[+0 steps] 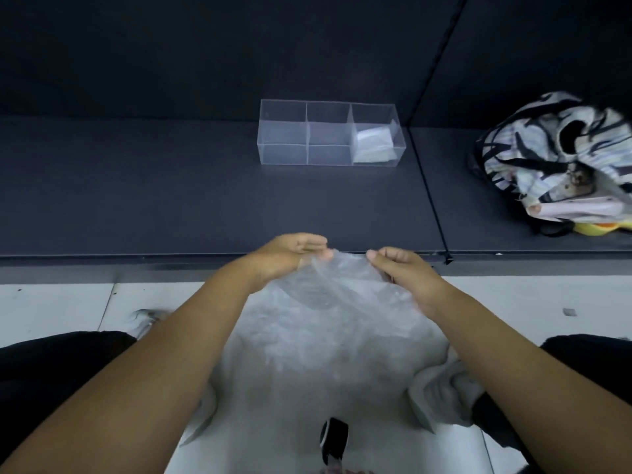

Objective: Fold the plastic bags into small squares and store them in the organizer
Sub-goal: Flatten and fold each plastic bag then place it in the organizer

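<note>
Pinching top edge of plastic bag (335, 302) with left hand (287, 256) and right hand (402, 268), at front edge of desk (171, 206). Spread taut; crease squarely.

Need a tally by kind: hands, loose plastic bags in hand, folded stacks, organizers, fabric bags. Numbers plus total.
Hands, left hand and right hand: 2
Loose plastic bag pinched between them: 1
Folded stack in the right compartment, bags uncountable: 1
Clear organizer: 1
Striped fabric bag: 1
Total: 6

Dark wall (171, 46) at twelve above a grey ledge (171, 200); white tiled floor (51, 309) at nine; striped backpack (554, 155) at two.
</note>
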The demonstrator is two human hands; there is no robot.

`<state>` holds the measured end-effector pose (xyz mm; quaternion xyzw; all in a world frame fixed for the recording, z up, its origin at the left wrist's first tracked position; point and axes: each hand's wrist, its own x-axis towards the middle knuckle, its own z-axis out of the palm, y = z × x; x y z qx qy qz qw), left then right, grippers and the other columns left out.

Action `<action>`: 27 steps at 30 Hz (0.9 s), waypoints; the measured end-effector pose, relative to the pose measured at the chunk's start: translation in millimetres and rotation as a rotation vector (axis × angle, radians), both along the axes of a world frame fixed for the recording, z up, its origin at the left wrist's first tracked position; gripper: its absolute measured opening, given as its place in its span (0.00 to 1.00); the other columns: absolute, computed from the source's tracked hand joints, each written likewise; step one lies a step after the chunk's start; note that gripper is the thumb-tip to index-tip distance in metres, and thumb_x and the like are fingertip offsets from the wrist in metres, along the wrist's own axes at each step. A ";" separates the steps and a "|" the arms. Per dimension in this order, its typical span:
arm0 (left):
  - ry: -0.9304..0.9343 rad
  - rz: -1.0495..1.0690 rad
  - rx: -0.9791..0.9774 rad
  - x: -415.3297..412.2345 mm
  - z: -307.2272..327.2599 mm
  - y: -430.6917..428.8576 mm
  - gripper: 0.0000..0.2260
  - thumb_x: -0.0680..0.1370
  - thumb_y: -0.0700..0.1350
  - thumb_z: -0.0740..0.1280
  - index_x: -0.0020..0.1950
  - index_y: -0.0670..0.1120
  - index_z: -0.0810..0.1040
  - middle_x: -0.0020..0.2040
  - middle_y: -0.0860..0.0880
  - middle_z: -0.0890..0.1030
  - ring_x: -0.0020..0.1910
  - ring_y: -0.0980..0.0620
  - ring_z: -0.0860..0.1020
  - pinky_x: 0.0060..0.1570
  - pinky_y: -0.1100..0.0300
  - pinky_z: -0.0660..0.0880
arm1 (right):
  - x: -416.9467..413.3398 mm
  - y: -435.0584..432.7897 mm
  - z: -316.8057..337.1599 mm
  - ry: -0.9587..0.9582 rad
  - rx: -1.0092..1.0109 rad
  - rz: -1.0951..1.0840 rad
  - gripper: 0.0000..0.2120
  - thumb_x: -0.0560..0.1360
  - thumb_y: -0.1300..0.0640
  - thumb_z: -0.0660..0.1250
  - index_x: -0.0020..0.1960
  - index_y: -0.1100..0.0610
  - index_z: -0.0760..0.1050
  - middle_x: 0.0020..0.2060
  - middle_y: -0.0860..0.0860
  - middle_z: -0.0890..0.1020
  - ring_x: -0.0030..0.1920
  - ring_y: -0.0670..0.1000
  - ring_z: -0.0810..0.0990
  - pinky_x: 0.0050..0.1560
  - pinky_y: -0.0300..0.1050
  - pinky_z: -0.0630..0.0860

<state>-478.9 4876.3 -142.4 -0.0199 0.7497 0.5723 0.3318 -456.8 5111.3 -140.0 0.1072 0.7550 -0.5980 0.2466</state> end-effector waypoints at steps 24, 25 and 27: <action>-0.223 0.594 -0.407 75.3 -33.3 -12.2 0.14 0.79 0.47 0.64 0.61 0.40 0.74 0.55 0.42 0.78 0.51 0.43 0.77 0.50 0.56 0.73 | 77.2 -29.5 -23.3 -0.078 0.134 -0.093 0.05 0.74 0.60 0.70 0.42 0.61 0.77 0.29 0.50 0.75 0.28 0.46 0.71 0.29 0.35 0.69; -0.111 0.563 -0.549 75.3 -36.6 -15.2 0.21 0.79 0.51 0.64 0.68 0.41 0.70 0.63 0.42 0.74 0.61 0.42 0.74 0.58 0.54 0.70 | 71.5 -25.8 -16.9 -0.069 0.111 -0.135 0.05 0.75 0.60 0.70 0.41 0.60 0.76 0.28 0.50 0.74 0.26 0.45 0.70 0.27 0.35 0.68; 0.198 0.553 -0.598 72.6 -30.7 -14.8 0.28 0.79 0.58 0.61 0.74 0.44 0.64 0.72 0.44 0.65 0.71 0.43 0.64 0.67 0.51 0.62 | 58.7 -19.7 -2.8 -0.085 0.004 -0.257 0.09 0.76 0.60 0.69 0.38 0.57 0.73 0.27 0.50 0.72 0.24 0.45 0.68 0.24 0.35 0.67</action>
